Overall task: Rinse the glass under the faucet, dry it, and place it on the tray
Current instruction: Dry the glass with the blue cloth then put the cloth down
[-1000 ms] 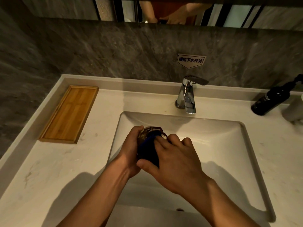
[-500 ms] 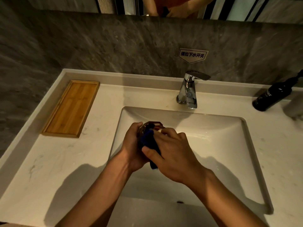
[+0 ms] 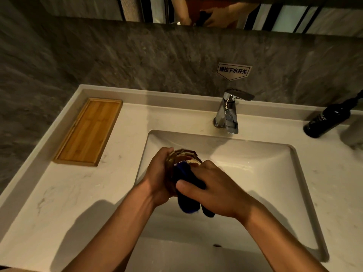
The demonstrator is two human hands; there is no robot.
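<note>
Over the left part of the white sink basin point(image 3: 255, 173), my left hand point(image 3: 159, 173) grips a faceted clear glass point(image 3: 181, 156) from its left side. My right hand point(image 3: 214, 191) presses a dark blue cloth point(image 3: 186, 185) against and into the glass; the cloth's end hangs below my fingers. Most of the glass is hidden by both hands and the cloth. The chrome faucet point(image 3: 227, 112) stands behind the basin with no water running. The wooden tray point(image 3: 88, 132) lies on the counter at the far left, with nothing on it.
A black pump bottle point(image 3: 328, 120) stands at the counter's right rear, beside a pale container point(image 3: 353, 132) at the frame edge. A label point(image 3: 233, 70) is stuck on the grey stone wall above the faucet. A mirror runs along the top.
Both hands stay over the basin with glass and cloth. My right hand has slid back a little, and more of the cloth now hangs below it. The camera view shifted slightly.
</note>
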